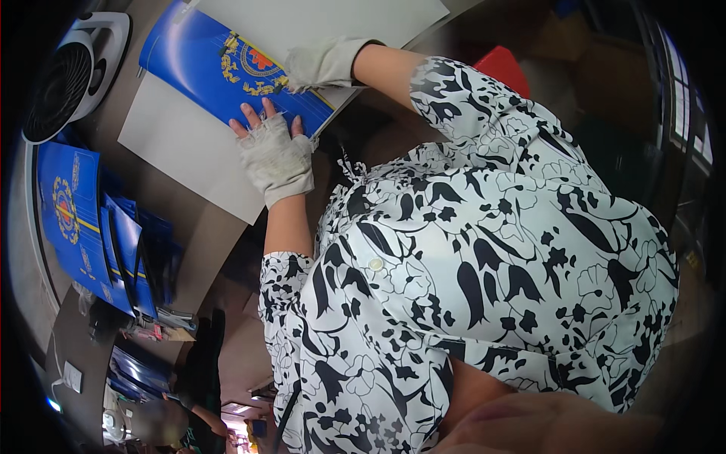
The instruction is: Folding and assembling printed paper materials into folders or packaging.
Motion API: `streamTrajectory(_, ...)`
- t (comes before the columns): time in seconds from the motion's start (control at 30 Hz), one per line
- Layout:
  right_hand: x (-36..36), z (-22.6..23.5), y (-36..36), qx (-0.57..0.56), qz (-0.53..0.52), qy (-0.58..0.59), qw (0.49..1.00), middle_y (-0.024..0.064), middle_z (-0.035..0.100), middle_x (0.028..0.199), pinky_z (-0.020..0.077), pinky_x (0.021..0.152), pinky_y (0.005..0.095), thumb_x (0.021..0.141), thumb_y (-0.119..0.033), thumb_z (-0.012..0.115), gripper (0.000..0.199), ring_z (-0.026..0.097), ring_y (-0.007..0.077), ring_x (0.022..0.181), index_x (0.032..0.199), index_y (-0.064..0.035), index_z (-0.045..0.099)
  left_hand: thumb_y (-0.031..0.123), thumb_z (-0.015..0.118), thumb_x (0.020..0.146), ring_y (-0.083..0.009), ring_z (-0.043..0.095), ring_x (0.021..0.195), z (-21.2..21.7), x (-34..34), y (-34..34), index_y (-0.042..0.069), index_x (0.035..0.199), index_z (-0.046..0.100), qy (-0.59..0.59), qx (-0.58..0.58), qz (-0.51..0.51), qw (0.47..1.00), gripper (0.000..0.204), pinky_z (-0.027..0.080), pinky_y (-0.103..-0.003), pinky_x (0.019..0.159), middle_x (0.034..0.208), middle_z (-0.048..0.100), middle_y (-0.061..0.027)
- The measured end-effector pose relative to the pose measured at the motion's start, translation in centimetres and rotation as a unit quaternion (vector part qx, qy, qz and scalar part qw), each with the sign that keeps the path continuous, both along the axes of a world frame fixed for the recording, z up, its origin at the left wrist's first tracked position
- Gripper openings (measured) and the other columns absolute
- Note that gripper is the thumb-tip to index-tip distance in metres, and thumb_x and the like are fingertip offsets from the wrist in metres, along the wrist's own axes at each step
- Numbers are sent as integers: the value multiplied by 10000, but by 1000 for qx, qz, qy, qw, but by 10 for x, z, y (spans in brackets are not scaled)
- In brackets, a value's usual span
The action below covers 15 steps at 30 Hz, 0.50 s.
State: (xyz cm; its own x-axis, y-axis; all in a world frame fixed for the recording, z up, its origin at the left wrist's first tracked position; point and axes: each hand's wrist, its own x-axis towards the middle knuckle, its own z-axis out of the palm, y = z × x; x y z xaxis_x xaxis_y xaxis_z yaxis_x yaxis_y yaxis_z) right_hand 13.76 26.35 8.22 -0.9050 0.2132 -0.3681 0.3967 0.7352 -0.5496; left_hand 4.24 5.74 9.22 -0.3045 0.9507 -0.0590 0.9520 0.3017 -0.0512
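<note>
A blue printed folder (198,64) with a gold and red emblem lies on a large white sheet (181,155) on the table. My left hand (274,151), in a pale fingerless glove, presses flat on the folder's lower edge with fingers spread. My right hand (321,64), also gloved, rests on the folder's right side near the emblem, fingers curled over the edge. Another white sheet (325,19) lies above the folder. My black-and-white patterned blouse fills the lower right of the view.
A white desk fan (72,72) stands at the upper left. A stack of blue folders (98,227) stands at the left table edge. A red object (503,66) sits behind my right arm. Another person (193,412) is far below left.
</note>
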Motion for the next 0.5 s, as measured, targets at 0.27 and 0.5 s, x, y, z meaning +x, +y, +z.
streamTrajectory(0.27, 9, 6, -2, -10, -97, -5, 995, 143, 754, 1075, 548, 878, 460, 905, -374, 634, 355, 711, 351, 1010, 1065, -96, 786, 575, 632, 934, -416, 304, 1528, 12, 9, 12, 21, 1511, 489, -40, 7, 14, 999, 813, 137, -518, 1283, 1554, 434, -307)
streamTrajectory(0.5, 12, -7, 1, -37, -124, -23, 991, 148, 740, 1144, 531, 919, 468, 898, -425, 661, 398, 699, 369, 1059, 1147, -136, 773, 593, 613, 940, -439, 286, 1530, 4, 11, 13, 36, 1528, 472, -53, -19, 15, 998, 822, 122, -516, 1285, 1571, 415, -301)
